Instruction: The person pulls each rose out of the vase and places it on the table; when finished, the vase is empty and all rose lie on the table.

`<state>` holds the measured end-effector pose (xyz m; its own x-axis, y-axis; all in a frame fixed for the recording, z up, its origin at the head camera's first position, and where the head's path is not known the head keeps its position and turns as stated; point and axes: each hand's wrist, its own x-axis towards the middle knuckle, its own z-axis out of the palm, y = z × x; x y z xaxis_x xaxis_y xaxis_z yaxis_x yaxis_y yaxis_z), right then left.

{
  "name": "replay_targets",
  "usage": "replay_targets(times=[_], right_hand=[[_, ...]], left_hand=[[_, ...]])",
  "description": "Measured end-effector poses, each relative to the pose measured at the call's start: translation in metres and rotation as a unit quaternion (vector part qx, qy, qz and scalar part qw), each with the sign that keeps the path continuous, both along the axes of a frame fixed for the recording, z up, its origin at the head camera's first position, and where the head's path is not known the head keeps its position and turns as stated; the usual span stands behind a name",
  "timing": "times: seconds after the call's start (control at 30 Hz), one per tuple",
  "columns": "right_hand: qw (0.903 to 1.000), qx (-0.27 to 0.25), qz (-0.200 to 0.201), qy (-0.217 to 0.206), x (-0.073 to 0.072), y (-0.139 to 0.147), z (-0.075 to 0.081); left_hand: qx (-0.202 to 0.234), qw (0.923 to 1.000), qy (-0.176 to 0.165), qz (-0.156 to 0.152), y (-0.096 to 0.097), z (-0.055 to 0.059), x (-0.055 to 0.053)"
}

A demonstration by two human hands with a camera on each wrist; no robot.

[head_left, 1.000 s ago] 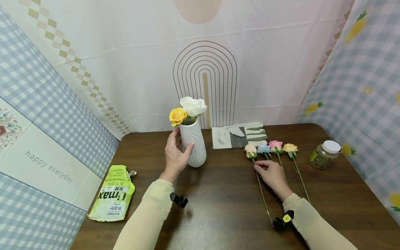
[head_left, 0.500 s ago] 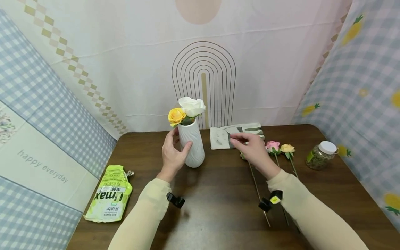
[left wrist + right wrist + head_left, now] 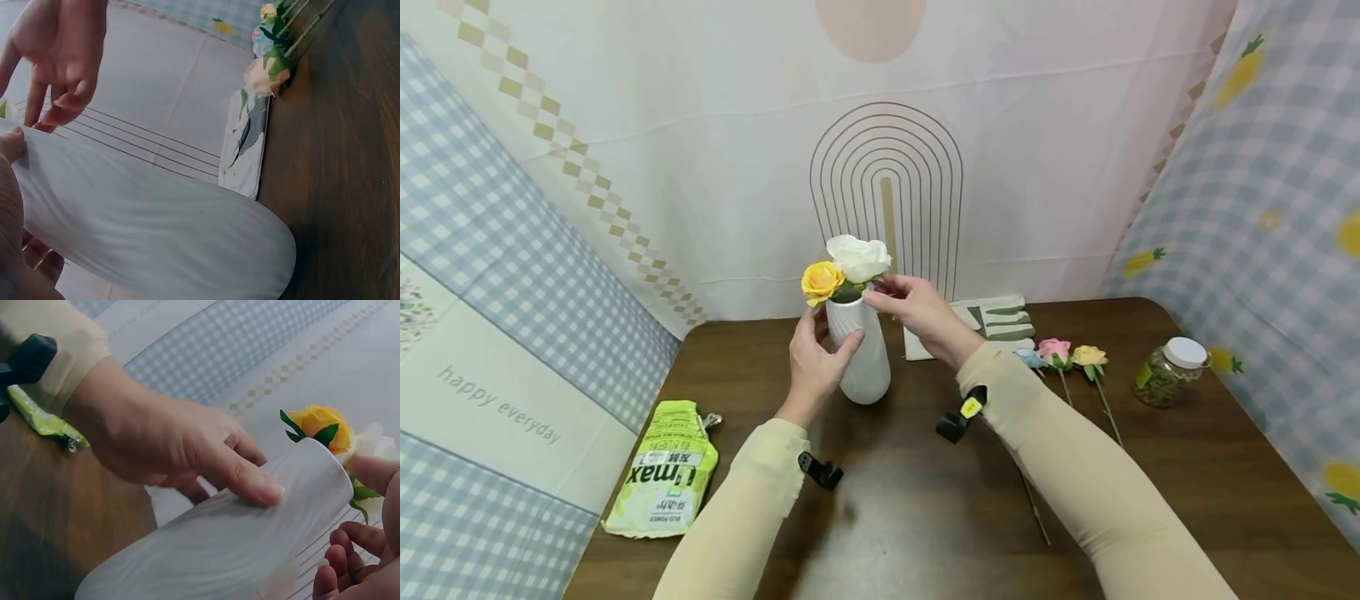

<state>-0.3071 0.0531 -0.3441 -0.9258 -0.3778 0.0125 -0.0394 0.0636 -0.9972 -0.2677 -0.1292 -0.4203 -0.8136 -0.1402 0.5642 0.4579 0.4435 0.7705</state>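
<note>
A white ribbed vase [image 3: 863, 358] stands on the table, and my left hand [image 3: 817, 362] grips it round its upper side. In its mouth are a yellow rose [image 3: 822, 282] and a white rose [image 3: 857, 258]. My right hand [image 3: 925, 312] has reached the rim beside the white rose. In the right wrist view that hand's thumb [image 3: 372, 472] lies close to the white rose, apart from the loosely bent fingers. A blue rose [image 3: 1030, 357], a pink rose [image 3: 1056, 350] and a pale yellow rose [image 3: 1090, 357] lie at right. A peach rose [image 3: 265, 76] shows in the left wrist view.
A work glove [image 3: 1000, 321] lies at the table's back, behind the right forearm. At the far right stands a white-lidded jar [image 3: 1171, 372]. A green pouch [image 3: 662, 471] with a metal clip lies at left. Printed cloth hangs round the table.
My right hand has left the flowers on the table and moved left to the vase's rim, with no flower seen in it. My left hand still holds the vase in place.
</note>
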Motion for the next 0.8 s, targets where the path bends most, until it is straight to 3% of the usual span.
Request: replay_targets(times=[0.23, 0.8], right_hand=[[0.9995, -0.018, 0.008, -0.023, -0.004, -0.016, 0.002], [0.9902, -0.132, -0.041, 0.019, -0.005, -0.025, 0.011]], left_hand=[[-0.004, 0.9993, -0.037, -0.010, 0.002, -0.001, 0.000], [0.024, 0.9989, -0.036, -0.015, -0.001, -0.003, -0.002]])
